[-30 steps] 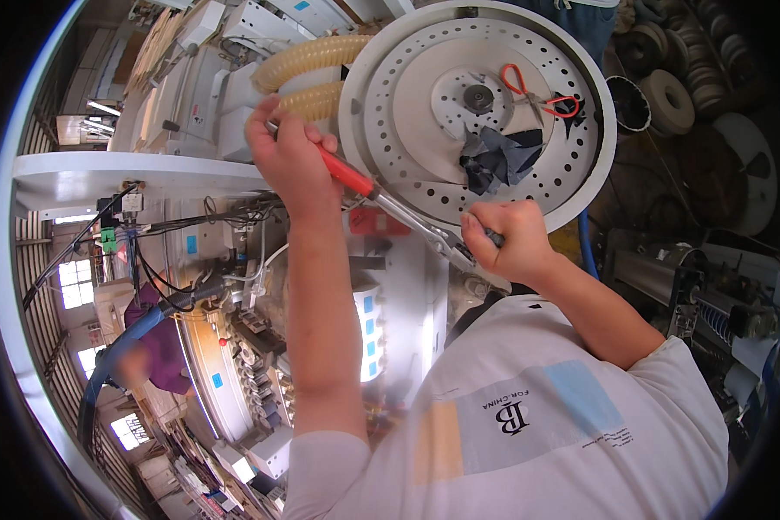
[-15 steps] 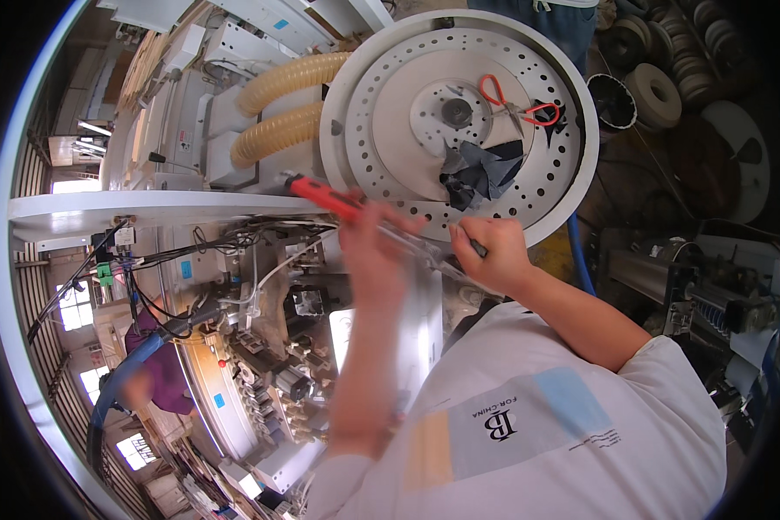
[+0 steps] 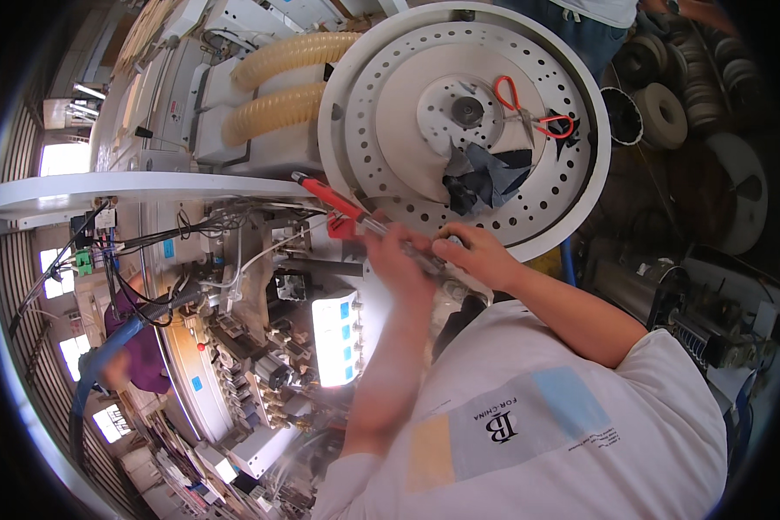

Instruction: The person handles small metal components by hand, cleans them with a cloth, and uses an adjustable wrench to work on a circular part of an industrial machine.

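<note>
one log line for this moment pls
left hand: grips red-handled tool | right hand: on tool's metal end | behind: white perforated disc

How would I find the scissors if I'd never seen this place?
Look for the big round white disc dotted with holes, beside two ribbed yellow hoses. Near its centre hub lie the scissors. Their bright red loop handles stand out beside the dark crumpled cloth.

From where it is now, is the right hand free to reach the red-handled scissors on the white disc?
Probably yes. The right hand sits at the disc's lower rim, and the scissors lie in the open near the hub, with only a dark rag lying between. But the hand is busy on the red-handled tool.
</note>
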Demonstrator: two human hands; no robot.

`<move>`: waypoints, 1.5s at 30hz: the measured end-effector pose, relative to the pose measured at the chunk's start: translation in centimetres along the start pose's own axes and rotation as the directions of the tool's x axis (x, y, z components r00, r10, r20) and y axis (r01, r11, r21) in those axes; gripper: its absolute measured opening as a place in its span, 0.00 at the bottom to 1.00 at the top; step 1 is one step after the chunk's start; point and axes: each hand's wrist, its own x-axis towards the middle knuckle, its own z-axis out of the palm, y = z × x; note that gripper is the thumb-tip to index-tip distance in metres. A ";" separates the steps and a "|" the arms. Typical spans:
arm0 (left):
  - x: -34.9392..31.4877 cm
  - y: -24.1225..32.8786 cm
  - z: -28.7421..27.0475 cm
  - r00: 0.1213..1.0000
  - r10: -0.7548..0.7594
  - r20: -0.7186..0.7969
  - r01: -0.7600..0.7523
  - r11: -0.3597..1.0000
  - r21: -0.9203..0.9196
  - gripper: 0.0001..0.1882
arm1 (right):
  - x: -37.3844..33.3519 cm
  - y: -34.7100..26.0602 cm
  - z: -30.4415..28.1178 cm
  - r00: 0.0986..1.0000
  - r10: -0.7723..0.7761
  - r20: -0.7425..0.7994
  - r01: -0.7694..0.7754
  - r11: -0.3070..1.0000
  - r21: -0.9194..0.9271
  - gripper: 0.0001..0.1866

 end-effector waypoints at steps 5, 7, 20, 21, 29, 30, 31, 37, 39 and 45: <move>1.1 0.6 0.0 0.997 -0.063 -0.053 0.057 0.991 -0.121 0.28 | 2.6 1.4 -5.0 0.999 -0.002 -0.048 0.005 0.998 0.068 0.16; 1.4 0.6 -0.6 0.998 -0.045 -0.051 0.039 0.994 -0.107 0.29 | 3.7 1.3 -9.1 0.951 -0.099 -0.292 -0.036 0.905 -0.424 0.11; 2.8 -0.2 0.0 0.995 0.050 -0.084 -0.048 0.999 0.022 0.29 | 7.7 2.0 -16.1 0.946 -0.053 -0.320 -0.255 0.491 -0.833 0.21; 2.8 -0.1 0.6 0.995 0.054 -0.082 -0.051 0.998 0.042 0.29 | 7.7 2.4 -16.5 0.950 -0.059 -0.307 -0.245 0.470 -0.848 0.21; 3.8 -0.7 4.2 1.000 0.018 0.010 -0.018 0.998 0.066 0.25 | 1.9 -2.2 -12.1 0.946 -0.324 -0.020 0.320 0.941 -0.112 0.14; 3.7 -0.5 4.9 1.000 -0.010 0.015 0.009 0.999 0.047 0.25 | 1.2 -2.8 -11.1 0.932 -0.362 0.009 0.361 0.930 -0.065 0.14; 3.4 -0.2 5.8 0.999 -0.034 0.017 0.034 0.999 0.030 0.25 | 1.0 -2.9 -10.7 0.882 -0.468 0.052 0.471 0.874 -0.116 0.14; 3.5 -0.4 6.8 0.997 -0.071 0.008 0.071 0.997 -0.020 0.20 | 1.5 -2.0 -9.9 0.697 -0.716 0.044 0.710 0.697 0.094 0.13; 3.5 -0.1 7.1 0.993 -0.117 0.014 0.118 0.990 -0.081 0.18 | 1.3 -2.9 -8.9 0.672 -0.739 -0.050 0.734 0.674 -0.086 0.14; 2.0 1.3 8.0 0.967 -0.235 0.101 0.247 0.960 -0.132 0.08 | 3.1 -5.7 -9.1 0.268 -0.943 0.199 0.827 0.119 -0.549 0.18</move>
